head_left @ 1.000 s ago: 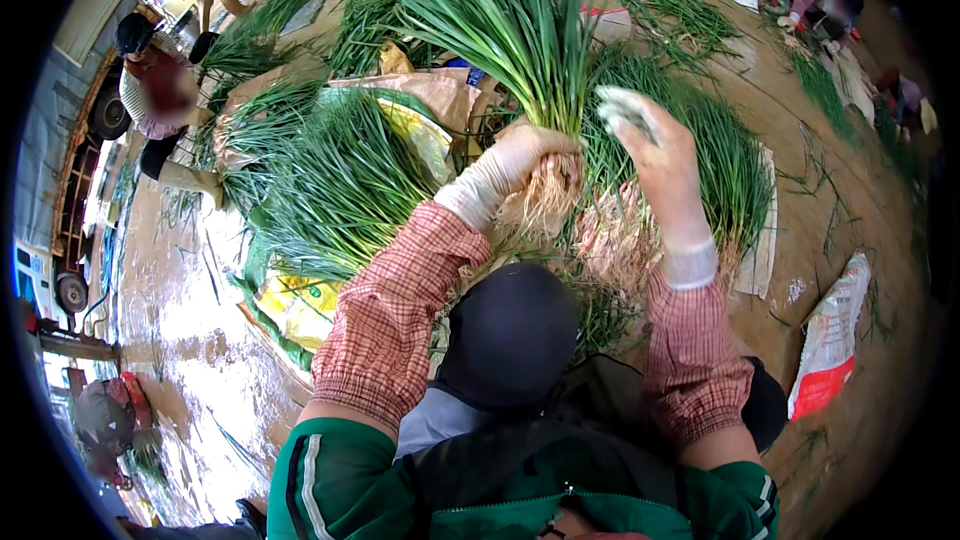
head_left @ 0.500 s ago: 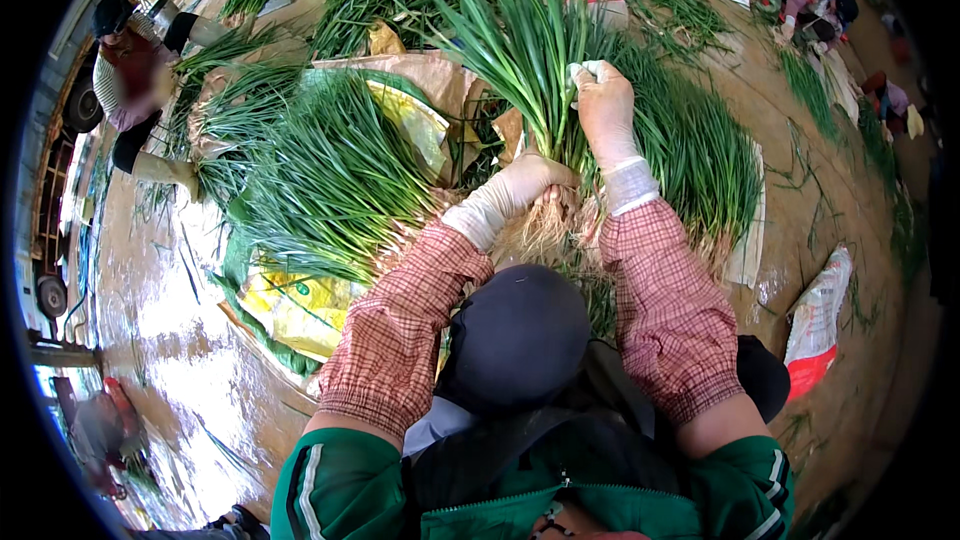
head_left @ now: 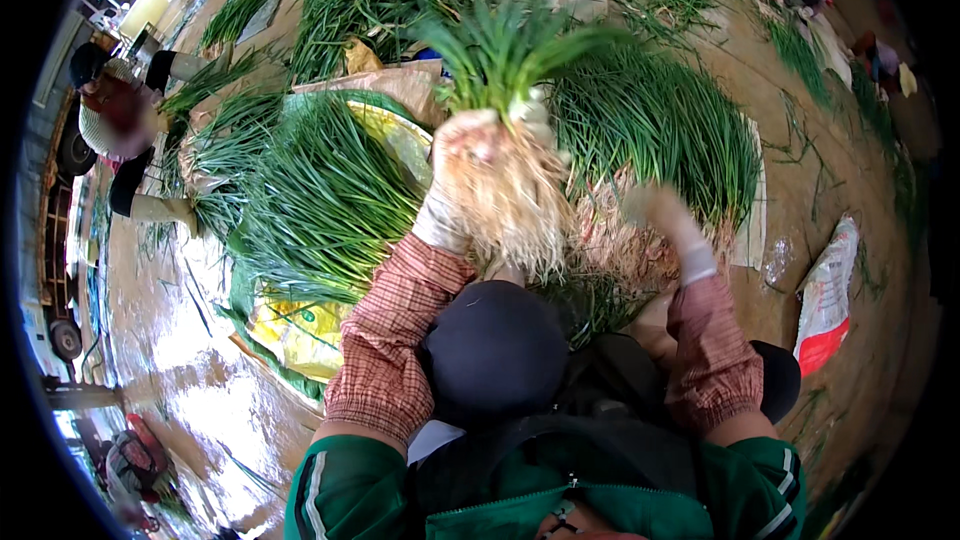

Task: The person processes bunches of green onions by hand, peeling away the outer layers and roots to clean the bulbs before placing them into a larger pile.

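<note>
My gloved left hand (head_left: 458, 155) grips a bunch of scallions (head_left: 530, 165) in front of me. Their long pale roots hang toward me, and the green tops fan out away from me, blurred. Off to the right, my gloved right hand (head_left: 664, 210) is apart from the bunch. Motion smears its fingers; it is over the root ends of the right-hand scallion pile (head_left: 665, 130). Another scallion pile (head_left: 325, 190) lies to the left of my left hand, its leaves spread outward.
Yellow-and-green sacking (head_left: 295, 333) lies under the left pile. Beyond is a heap of loose greens (head_left: 390, 0). A white-and-red sack (head_left: 828, 295) lies on the wet floor at right. A person (head_left: 120, 115) works at far left; others are farther off.
My left hand has raised the scallions and tipped their roots toward me. My right hand has left the leaves and moved down and right, over the right pile's roots.
</note>
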Tool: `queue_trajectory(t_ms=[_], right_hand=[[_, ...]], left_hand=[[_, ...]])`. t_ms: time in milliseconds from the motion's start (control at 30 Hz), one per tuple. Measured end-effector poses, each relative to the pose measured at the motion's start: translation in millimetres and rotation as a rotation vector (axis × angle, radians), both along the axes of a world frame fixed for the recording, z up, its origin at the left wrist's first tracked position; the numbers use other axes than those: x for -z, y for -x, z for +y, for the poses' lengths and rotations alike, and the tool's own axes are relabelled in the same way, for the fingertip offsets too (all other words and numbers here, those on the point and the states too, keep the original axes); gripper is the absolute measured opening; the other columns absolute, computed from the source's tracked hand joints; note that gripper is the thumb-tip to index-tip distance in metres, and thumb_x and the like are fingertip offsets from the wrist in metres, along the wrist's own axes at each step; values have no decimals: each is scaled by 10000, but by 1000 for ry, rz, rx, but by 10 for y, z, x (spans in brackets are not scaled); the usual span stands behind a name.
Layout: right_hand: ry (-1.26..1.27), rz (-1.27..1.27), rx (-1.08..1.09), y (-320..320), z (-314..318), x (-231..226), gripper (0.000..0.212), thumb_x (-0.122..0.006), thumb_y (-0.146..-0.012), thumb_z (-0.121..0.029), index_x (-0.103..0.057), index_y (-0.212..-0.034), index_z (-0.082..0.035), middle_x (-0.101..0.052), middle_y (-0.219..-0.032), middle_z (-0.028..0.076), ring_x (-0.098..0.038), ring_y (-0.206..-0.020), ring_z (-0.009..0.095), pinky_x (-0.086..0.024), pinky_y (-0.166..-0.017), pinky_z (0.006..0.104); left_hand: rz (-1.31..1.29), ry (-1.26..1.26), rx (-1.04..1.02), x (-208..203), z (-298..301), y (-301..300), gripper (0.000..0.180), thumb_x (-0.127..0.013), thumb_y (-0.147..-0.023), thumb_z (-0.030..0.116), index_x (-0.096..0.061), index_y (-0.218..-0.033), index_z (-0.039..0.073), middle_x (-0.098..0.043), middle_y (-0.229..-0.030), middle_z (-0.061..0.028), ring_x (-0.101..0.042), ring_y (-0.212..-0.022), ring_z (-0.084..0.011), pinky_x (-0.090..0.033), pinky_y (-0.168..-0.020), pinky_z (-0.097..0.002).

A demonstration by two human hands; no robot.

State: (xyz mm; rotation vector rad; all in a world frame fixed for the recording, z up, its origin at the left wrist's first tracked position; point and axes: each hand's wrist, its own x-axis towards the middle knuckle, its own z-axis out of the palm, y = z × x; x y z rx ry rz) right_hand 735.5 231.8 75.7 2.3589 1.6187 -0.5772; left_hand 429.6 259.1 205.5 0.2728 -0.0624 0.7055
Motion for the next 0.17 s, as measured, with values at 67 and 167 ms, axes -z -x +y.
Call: queue_trajectory(t_ms=[67, 167], right_hand=[[-48, -60, -463, 309, -769, -133, 207, -454, -945, -128, -618, -997, -13, -653, -978, 116, -623, -911, 146, -540, -834, 291], [-694, 983, 190, 652, -686, -654, 279, -429, -968, -205, -620, -1067, -28, -655, -1006, 94, -632, -900, 148, -539, -816, 286]], left_hand=[[-97, 48, -103, -133, 86, -25, 513, -595, -794, 167, -386, -1228, -8, -559, -919, -44, -578, -830, -163, -471, -867, -474], [-510, 251, -6, -315, 35, 97, 493, -602, -817, 186, -404, -1227, -2, -572, -921, -61, -582, -872, -168, -452, -895, -503]])
